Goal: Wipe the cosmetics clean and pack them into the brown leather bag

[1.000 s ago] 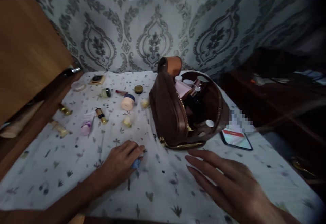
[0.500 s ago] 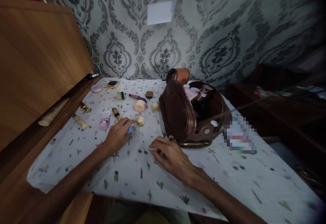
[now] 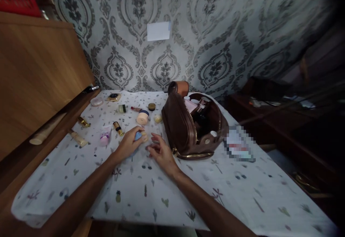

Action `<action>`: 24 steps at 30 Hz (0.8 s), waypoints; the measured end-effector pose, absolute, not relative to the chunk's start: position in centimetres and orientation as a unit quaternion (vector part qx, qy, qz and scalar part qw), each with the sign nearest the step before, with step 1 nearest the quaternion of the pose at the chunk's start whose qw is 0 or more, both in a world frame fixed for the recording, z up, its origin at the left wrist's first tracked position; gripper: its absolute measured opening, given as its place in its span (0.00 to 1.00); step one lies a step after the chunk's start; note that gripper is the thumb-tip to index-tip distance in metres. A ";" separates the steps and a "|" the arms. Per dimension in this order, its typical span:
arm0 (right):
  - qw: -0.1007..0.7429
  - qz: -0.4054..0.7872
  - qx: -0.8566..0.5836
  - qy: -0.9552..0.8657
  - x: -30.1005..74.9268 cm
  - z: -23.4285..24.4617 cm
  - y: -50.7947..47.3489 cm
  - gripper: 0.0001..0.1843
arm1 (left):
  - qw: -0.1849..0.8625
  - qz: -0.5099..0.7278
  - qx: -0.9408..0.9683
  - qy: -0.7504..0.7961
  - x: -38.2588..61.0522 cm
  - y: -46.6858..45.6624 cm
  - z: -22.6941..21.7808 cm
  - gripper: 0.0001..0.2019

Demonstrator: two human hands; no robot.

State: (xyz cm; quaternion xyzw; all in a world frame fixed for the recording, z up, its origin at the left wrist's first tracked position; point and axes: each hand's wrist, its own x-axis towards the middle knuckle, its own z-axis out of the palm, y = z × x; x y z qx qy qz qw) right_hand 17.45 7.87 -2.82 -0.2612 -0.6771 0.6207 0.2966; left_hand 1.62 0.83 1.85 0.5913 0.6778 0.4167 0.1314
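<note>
My left hand (image 3: 129,144) is closed around a small light-blue item (image 3: 138,135) whose kind I cannot make out; the fingers cover much of it. Just past its fingertips is a small pale-yellow jar (image 3: 145,136); whether they touch it I cannot tell. Facing it from the right, my right hand (image 3: 161,153) is empty, its fingers bent and apart. Behind the hands stand a peach jar with a dark lid (image 3: 142,117) and another small yellow jar (image 3: 157,118). A gold-and-black tube (image 3: 118,128) and a pink-and-white squeeze tube (image 3: 105,135) lie left of my left hand.
An unzipped brown leather bag (image 3: 178,129) holding cosmetics stands to the right. Beyond it lies a pixelated flat item (image 3: 238,143). More cosmetics, including a compact (image 3: 113,97) and a beige tube (image 3: 78,138), spread to the left. A wooden cabinet (image 3: 40,71) borders the table's left side.
My left hand has moved toward the small yellow jar with the light-blue item. My right hand has come closer to it with its fingers raised. The camera view has shifted.
</note>
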 end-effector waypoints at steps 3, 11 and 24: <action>0.316 0.646 -0.196 -0.667 17.8 -2.3 7.7 0.30 | 0.198 0.487 0.544 0.654 2.9 1.2 2.0 0.16; 0.304 0.660 -0.214 -0.653 17.8 -1.3 7.7 0.21 | 0.204 0.497 0.503 0.677 4.5 1.5 1.8 0.25; 0.316 0.623 -0.209 -0.685 17.5 -1.6 7.7 0.17 | 0.066 0.411 0.649 0.637 4.0 0.3 1.4 0.18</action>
